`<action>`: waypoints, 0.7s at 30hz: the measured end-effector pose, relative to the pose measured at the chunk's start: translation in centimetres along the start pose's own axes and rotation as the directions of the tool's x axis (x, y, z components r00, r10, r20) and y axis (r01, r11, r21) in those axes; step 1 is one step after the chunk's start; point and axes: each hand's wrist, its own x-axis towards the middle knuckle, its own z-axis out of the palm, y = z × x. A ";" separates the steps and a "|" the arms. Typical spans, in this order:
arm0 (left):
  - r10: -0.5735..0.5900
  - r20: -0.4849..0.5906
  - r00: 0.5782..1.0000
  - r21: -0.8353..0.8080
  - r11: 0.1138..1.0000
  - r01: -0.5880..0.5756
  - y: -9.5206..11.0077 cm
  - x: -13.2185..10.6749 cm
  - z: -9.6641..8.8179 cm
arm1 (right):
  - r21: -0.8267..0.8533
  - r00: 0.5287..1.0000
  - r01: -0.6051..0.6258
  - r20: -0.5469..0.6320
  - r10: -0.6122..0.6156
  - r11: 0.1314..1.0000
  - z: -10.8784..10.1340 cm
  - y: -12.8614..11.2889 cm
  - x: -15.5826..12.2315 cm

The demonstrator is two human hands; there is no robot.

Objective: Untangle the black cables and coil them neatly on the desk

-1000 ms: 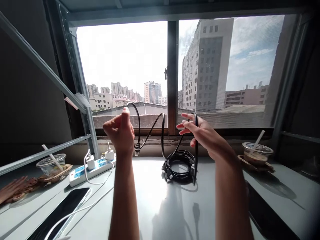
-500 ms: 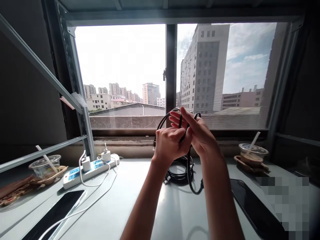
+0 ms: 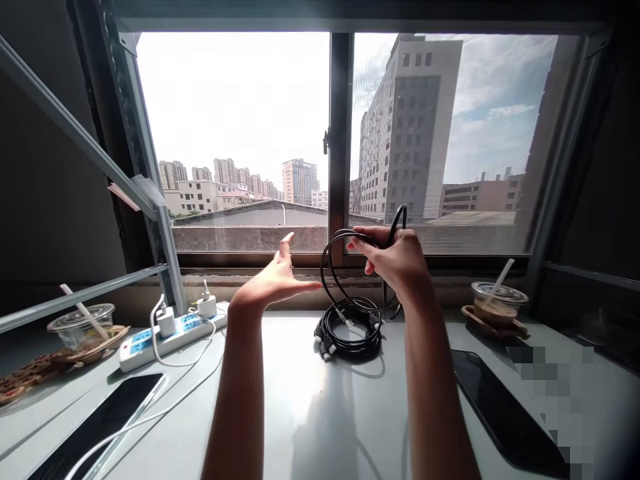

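A black cable (image 3: pixel 327 261) hangs in loose loops from my right hand (image 3: pixel 393 257), which pinches it between thumb and fingers above the table. One loop rises over the back of that hand, and an end with a metal plug dangles low. My left hand (image 3: pixel 275 277) is apart from the cable, off to its left, with thumb and fingers spread and nothing in them. Below the held cable lies a round coil of black cables (image 3: pixel 350 343) on the white table (image 3: pixel 295 393), several plugs showing at its left side.
At left, a white power strip (image 3: pixel 175 337) carries two chargers, and a phone (image 3: pixel 100 427) lies under a white cord. Another dark phone (image 3: pixel 505 407) is at right. Lidded cups stand at left (image 3: pixel 80 327) and right (image 3: pixel 499 300). Behind the table is a window (image 3: pixel 340 147).
My left hand has let go of the cable and moved left, its fingers opening. My right hand keeps the cable, whose loops now hang looser over the coil. The view has shifted slightly.
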 end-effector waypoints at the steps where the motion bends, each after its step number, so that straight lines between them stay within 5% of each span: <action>1: 0.032 -0.011 0.999 -0.015 0.999 -0.032 0.1 0.1 0.0 | -0.024 1.000 0.001 0.014 -0.001 1.000 0.2 0.0 -0.1; 5: 0.239 -0.049 0.970 -0.136 0.960 -0.244 1.4 0.5 0.9 | -0.131 0.989 0.068 0.139 -0.050 0.989 0.5 -0.6 -0.5; 11: 0.296 -0.248 0.922 -0.189 0.919 -0.346 2.1 1.4 2.7 | -0.253 0.929 0.312 0.284 -0.238 0.916 -0.4 -1.0 -0.8; 17: 0.365 -0.328 0.871 -0.218 0.868 -0.446 2.4 1.0 2.0 | -0.250 0.933 0.346 0.196 -0.303 0.904 -0.6 -1.4 -1.3; 21: 0.212 -0.308 0.927 -0.276 0.913 -0.301 2.8 0.1 1.1 | -0.293 0.938 0.329 -0.005 -0.346 0.898 -0.7 -1.8 -1.8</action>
